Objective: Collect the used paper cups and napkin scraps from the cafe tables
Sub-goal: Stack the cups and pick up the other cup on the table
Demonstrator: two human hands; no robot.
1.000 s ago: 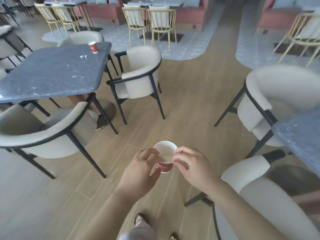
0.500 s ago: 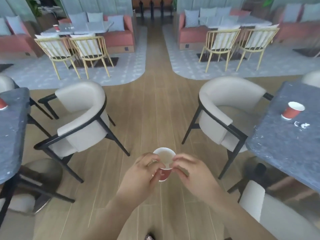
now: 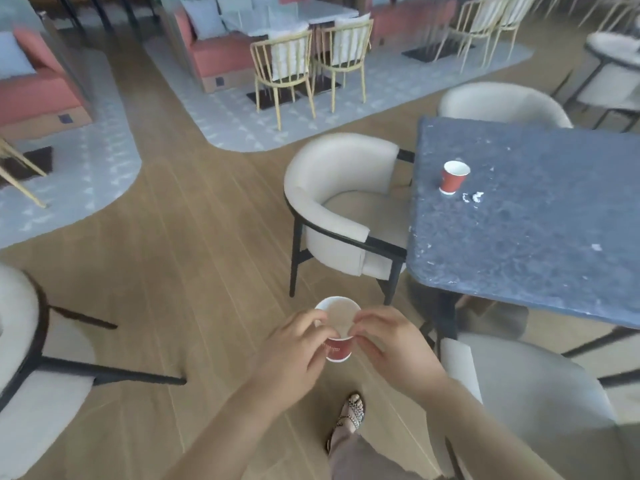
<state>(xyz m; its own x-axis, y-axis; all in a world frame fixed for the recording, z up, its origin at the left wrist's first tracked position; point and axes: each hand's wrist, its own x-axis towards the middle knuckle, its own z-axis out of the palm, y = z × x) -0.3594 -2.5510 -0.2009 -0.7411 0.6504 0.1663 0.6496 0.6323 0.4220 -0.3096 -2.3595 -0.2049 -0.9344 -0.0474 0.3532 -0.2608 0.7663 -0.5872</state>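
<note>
Both hands on one red paper cup [image 3: 337, 349], held upright at mid-frame over the wood floor [image 3: 180, 258], rim up. Left hand [image 3: 291, 355] wraps the cup's side, fingers curled round the red wall, thumb up near the rim. Right hand [image 3: 391, 344] pinches the rim from the other side with thumb and fingertips, the rest of its fingers curled. Cup interior reads pale; can't tell if anything is in it. Second red cup [image 3: 453, 177] stands upright on the dark speckled table [image 3: 536, 237] to the right, near the table's left edge. Napkin scraps [image 3: 473, 197] lie on the tabletop just beside that cup, on its right near the base, small white bits, not touching it as far as I can tell. More pale flecks are scattered across the top; too small to tell if they are paper or stone pattern. Cream armchair [image 3: 332, 188] with a black frame is tucked against the table's left side, another cream chair [image 3: 519, 393] sits at the near edge just right of the right forearm. Sandalled foot [image 3: 351, 410] on the floor below the held cup. Yellow spindle chairs [image 3: 287, 60] and a coral sofa [image 3: 214, 57] sit well back on the grey rug area.
</note>
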